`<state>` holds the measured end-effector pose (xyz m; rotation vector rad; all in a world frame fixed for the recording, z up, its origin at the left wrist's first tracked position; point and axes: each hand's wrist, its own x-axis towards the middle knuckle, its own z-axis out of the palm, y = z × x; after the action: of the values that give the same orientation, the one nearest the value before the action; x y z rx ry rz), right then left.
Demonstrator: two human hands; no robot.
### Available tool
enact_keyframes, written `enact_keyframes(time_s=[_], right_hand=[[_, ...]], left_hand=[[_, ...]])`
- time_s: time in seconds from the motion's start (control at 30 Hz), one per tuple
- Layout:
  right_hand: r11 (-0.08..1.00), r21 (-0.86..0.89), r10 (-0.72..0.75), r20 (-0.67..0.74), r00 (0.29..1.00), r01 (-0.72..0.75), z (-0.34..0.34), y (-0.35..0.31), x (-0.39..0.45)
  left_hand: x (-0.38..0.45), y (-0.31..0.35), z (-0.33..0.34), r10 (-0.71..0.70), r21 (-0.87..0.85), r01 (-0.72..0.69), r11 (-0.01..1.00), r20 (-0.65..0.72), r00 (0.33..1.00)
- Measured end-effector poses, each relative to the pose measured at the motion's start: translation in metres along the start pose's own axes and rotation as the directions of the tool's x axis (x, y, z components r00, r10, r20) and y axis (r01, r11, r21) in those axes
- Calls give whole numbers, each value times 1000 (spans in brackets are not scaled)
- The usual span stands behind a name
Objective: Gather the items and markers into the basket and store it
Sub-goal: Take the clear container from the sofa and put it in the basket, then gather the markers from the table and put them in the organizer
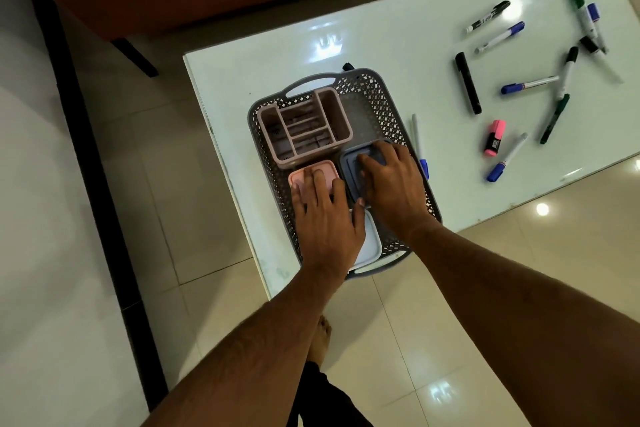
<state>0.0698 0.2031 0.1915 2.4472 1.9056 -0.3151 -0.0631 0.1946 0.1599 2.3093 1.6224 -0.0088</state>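
I see my left hand (323,218) flat on the pink box (313,177) and my right hand (391,180) flat on the grey box (349,163), both inside the grey basket (381,104) beside a pink organiser (304,125). Markers (467,83) lie scattered across the white table (381,42).

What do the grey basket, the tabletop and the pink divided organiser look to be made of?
Grey perforated basket: apparently moulded plastic, matte, given its regular cut-out lattice and moulded handle slots. Pale white-green glossy tabletop: likely glass or a glass-like laminate, since it shows sharp mirror-like light reflections. Pink divided organiser: seemingly rigid plastic, dull finish, with thin uniform walls.
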Motion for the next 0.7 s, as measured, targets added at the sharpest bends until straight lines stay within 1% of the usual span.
enact_keyframes(time_s=[0.1, 0.27, 0.37, 0.43, 0.53, 0.63, 0.7], right_hand=[[1000, -12, 13, 5, 1000, -13, 2, 0, 0], [1000, -1, -6, -12, 1000, 6, 6, 6, -1], [998, 64, -21, -11, 1000, 22, 7, 15, 2], [990, 132, -48, -70, 996, 57, 5, 25, 4], [965, 230, -66, -236, 969, 122, -2, 44, 13], [947, 287, -9, -425, 905, 144, -16, 78, 29], [941, 317, 48, -473, 880, 119, -23, 106, 43]], left_hand=[[0, 1, -1, -16, 13, 16, 1000, 11, 1000], [-4, 8, -2, -35, 31, 36, 999, -33, 999], [-4, 19, -3, -48, 20, 50, 999, -92, 995], [1, 35, -4, -45, -38, 39, 999, -180, 983], [16, 66, -7, -70, -150, 22, 988, -324, 944], [36, 111, -12, -88, -215, -1, 977, -400, 912], [52, 139, -14, -89, -245, -21, 969, -427, 900]])
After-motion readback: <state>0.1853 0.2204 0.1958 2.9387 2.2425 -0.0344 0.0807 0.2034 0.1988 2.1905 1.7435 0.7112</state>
